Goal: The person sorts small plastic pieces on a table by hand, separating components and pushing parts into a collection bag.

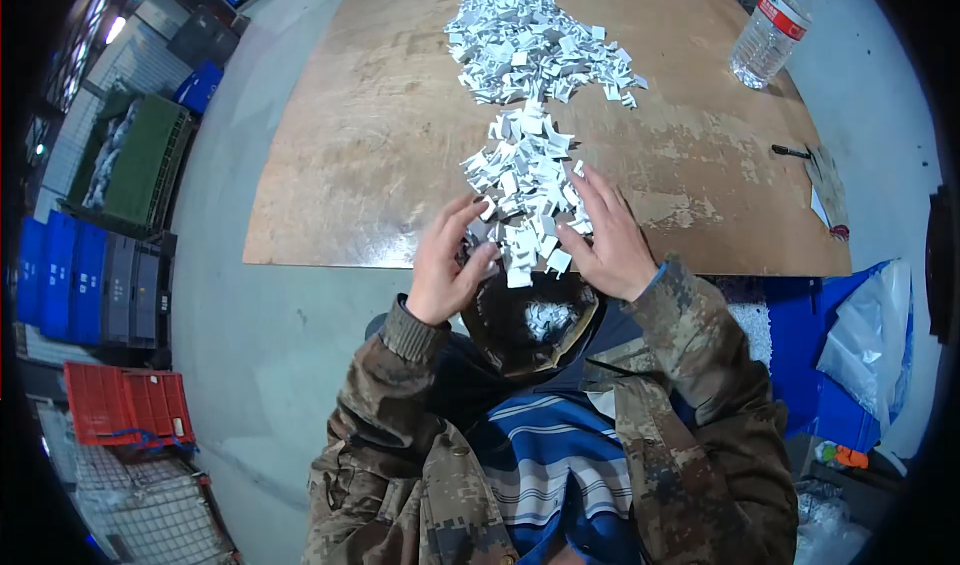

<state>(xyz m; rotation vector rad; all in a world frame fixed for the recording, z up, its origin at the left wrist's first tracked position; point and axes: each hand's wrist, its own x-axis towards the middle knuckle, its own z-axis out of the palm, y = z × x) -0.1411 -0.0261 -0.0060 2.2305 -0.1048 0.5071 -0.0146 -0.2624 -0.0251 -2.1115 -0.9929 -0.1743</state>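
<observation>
Small white plastic pieces lie in a loose heap at the table's front edge, some at the very brink. My left hand curves around the heap's left side, fingers apart. On the other side my right hand rests with its fingers spread, touching pieces at the heap's edge. Below the edge, between my legs, sits a dark open container with some white pieces inside. A larger pile of the same white pieces lies farther back on the table.
The wooden table has worn patches on its right. A water bottle with a red cap stands at the back right, and a black marker lies nearer. Blue crates and a red crate are on the left.
</observation>
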